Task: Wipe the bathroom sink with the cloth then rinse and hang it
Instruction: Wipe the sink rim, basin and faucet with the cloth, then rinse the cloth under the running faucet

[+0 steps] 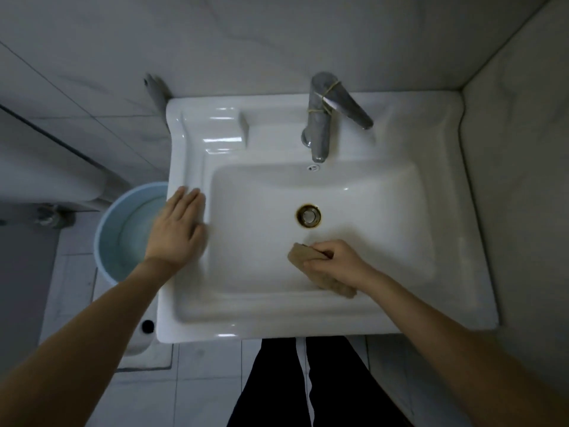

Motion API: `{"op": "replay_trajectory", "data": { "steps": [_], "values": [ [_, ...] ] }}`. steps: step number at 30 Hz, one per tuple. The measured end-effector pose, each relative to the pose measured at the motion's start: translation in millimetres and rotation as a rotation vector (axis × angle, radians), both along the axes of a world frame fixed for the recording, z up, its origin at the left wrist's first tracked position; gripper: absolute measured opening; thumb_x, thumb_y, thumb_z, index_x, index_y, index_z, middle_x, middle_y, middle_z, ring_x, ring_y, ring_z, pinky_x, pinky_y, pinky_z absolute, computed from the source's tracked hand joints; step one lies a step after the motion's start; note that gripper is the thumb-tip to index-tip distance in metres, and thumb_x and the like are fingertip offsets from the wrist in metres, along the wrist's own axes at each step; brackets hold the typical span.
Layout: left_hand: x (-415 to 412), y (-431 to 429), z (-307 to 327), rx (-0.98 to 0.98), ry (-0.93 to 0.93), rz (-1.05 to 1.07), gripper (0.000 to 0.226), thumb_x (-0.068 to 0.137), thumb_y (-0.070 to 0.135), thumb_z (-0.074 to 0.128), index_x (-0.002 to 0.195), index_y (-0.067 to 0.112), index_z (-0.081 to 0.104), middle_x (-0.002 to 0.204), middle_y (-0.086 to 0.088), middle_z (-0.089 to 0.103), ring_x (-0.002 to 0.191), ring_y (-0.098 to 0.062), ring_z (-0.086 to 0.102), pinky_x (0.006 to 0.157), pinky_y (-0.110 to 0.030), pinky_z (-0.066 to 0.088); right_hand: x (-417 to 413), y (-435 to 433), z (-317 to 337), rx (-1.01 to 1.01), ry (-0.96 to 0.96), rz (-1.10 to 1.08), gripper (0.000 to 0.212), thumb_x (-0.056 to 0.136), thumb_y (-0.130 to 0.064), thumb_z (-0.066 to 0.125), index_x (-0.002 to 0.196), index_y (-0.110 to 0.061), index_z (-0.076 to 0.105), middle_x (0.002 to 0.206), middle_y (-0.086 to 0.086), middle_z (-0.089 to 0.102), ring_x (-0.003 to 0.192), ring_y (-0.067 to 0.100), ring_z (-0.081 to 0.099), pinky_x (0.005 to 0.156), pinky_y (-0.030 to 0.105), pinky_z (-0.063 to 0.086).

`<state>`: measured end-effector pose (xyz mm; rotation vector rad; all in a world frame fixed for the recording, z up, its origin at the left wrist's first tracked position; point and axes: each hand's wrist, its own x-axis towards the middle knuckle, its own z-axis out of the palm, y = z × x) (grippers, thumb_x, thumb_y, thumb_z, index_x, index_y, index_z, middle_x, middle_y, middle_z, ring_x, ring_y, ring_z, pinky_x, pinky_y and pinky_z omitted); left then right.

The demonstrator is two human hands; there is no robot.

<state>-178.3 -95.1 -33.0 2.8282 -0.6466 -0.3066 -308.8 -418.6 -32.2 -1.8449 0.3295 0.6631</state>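
So the white sink (191,306) pretty much fills the middle of the view, tucked into a tiled corner. The right hand (335,261) is down inside the basin at about 5 o'clock from the drain (308,215), fingers curled tight around a tan cloth (303,253) that's bunched up and pressed onto the basin floor near the front wall; part of the cloth sticks out past the knuckles toward the drain and another bit trails back under the wrist. The left hand (177,229) lies flat on the sink's left rim at 9 o'clock, fingers spread out straight and holding nothing, a bit blurry. The chrome faucet (320,118) sits at 12 o'clock behind the basin, with what looks like a rubber band wrapped around where the handle meets the body. Off the left side, on the floor, there's a light blue bucket (104,229), partly hidden by the left forearm.
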Motion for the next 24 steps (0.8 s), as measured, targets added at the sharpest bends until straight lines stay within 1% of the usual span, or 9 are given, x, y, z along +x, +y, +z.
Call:
{"op": "replay_trajectory", "data": {
  "steps": [2,4,8,10,13,14,17,21,24],
  "values": [
    [4,-4,12,0.049,0.06,-0.001,0.069,0.083,0.035,0.035,0.14,-0.001,0.048,0.147,-0.019,0.047,0.142,-0.039,0.031,0.118,-0.043,0.024,-5,0,24,0.117,-0.056,-0.288,0.005,0.084,-0.015,0.071,0.086,-0.011,0.072,0.082,0.005,0.072,0.077,0.011,0.066,0.073,0.029,0.051],
    [7,-20,34,0.007,0.128,0.062,0.066,0.084,0.037,0.036,0.139,0.003,0.049,0.139,-0.019,0.053,0.133,-0.04,0.042,0.112,-0.044,0.033,-13,-7,46,0.251,-0.1,-0.6,0.014,0.087,-0.011,0.068,0.1,-0.009,0.072,0.097,0.011,0.073,0.091,0.021,0.069,0.079,0.034,0.053],
    [0,-86,94,-0.472,0.269,0.263,0.032,0.095,0.019,0.057,0.126,0.019,0.059,0.111,-0.004,0.067,0.092,-0.015,0.063,0.087,-0.028,0.051,-30,-22,84,0.523,-0.212,-0.99,0.019,0.092,-0.008,0.06,0.109,-0.009,0.068,0.105,0.011,0.071,0.096,0.023,0.069,0.079,0.037,0.057],
    [-3,-126,118,-0.69,0.348,0.251,0.022,0.093,0.019,0.058,0.114,0.023,0.064,0.097,-0.003,0.069,0.082,-0.012,0.063,0.077,-0.02,0.05,-38,-26,94,0.529,-0.242,-1.057,0.022,0.087,-0.014,0.065,0.109,-0.012,0.069,0.107,0.01,0.071,0.097,0.023,0.069,0.078,0.038,0.058],
    [2,-183,133,-0.914,0.504,0.267,0.016,0.092,0.011,0.055,0.104,0.012,0.066,0.09,-0.013,0.071,0.077,-0.018,0.066,0.073,-0.026,0.054,-44,-32,100,0.503,-0.259,-1.081,0.048,0.063,-0.035,0.082,0.106,-0.017,0.072,0.109,0.01,0.072,0.099,0.023,0.069,0.079,0.039,0.058],
    [5,-200,135,-0.973,0.554,0.291,0.013,0.092,0.008,0.055,0.1,0.007,0.065,0.087,-0.014,0.07,0.075,-0.018,0.065,0.07,-0.025,0.055,-46,-33,101,0.498,-0.254,-1.092,0.047,0.062,-0.035,0.083,0.105,-0.018,0.072,0.109,0.01,0.072,0.099,0.023,0.069,0.078,0.038,0.058],
    [13,-244,134,-1.142,0.766,0.48,0.01,0.094,0.007,0.056,0.096,0.0,0.064,0.087,-0.014,0.067,0.075,-0.024,0.066,0.065,-0.021,0.055,-49,-39,96,0.527,-0.242,-1.119,0.019,0.085,-0.014,0.068,0.103,-0.017,0.072,0.107,0.01,0.071,0.097,0.024,0.068,0.075,0.038,0.058],
    [24,-286,129,-1.316,1.003,0.605,0.012,0.095,0.01,0.058,0.101,-0.001,0.06,0.096,-0.017,0.064,0.092,-0.029,0.066,0.072,-0.025,0.061,-47,-54,90,0.557,-0.215,-1.11,0.022,0.09,-0.009,0.061,0.109,-0.014,0.07,0.109,0.01,0.071,0.101,0.026,0.068,0.076,0.039,0.058],
    [30,-306,131,-1.528,1.054,0.751,0.012,0.094,-0.001,0.056,0.105,-0.002,0.052,0.086,-0.016,0.06,0.081,-0.028,0.068,0.067,-0.028,0.061,-44,-66,86,0.554,-0.209,-1.093,0.024,0.091,-0.007,0.06,0.113,-0.01,0.068,0.112,0.014,0.07,0.105,0.03,0.066,0.084,0.046,0.057]
  ]
}}
